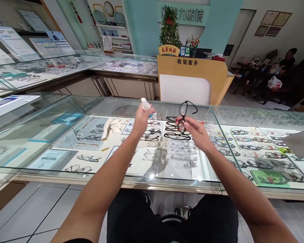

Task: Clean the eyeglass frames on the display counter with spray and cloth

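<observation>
- Left arm (106,182), bare, reaches forward and slants inward.
- Left hand (142,118) is raised, fingers curled in a grip.
- Right arm (240,184), also bare, reaches forward and inward.
- Right hand (198,133) pinches with thumb (188,127) and fingers, well apart from the left.

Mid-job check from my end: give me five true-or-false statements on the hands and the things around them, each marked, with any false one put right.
1. The left hand holds a small white bottle. True.
2. The right hand is empty. False: it holds black-framed glasses.
3. The pale cloth lies under the right hand. False: in the view it lies to the left of the left hand.
4. A leafy plant rises above the yellow-brown counter. True.
5. The glass case shows just one pair of glasses. False: it shows many.
</observation>
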`<state>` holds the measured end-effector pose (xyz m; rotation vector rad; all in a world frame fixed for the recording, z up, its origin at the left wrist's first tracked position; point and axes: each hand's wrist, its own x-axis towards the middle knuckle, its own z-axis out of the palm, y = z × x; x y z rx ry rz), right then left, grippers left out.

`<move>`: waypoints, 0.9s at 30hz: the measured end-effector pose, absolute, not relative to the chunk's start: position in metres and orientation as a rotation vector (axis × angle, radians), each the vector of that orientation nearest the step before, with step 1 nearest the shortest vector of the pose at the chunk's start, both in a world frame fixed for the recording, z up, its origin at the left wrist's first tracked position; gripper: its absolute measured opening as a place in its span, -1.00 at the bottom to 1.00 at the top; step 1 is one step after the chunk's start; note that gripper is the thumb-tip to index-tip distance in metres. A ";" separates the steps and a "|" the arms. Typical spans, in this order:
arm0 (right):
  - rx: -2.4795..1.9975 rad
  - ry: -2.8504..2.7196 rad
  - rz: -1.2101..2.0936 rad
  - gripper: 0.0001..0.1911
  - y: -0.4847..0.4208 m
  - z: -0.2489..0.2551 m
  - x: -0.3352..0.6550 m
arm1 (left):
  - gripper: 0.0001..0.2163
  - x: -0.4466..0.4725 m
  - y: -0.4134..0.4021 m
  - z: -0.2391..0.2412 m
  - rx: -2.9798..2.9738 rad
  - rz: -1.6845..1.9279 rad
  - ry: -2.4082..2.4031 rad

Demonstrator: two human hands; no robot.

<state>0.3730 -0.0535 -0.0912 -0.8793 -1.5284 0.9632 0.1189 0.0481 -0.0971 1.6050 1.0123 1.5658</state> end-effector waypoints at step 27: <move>-0.988 -1.558 0.931 -0.48 -0.052 -0.100 0.379 | -0.58 -0.048 0.104 -0.132 0.409 1.712 2.438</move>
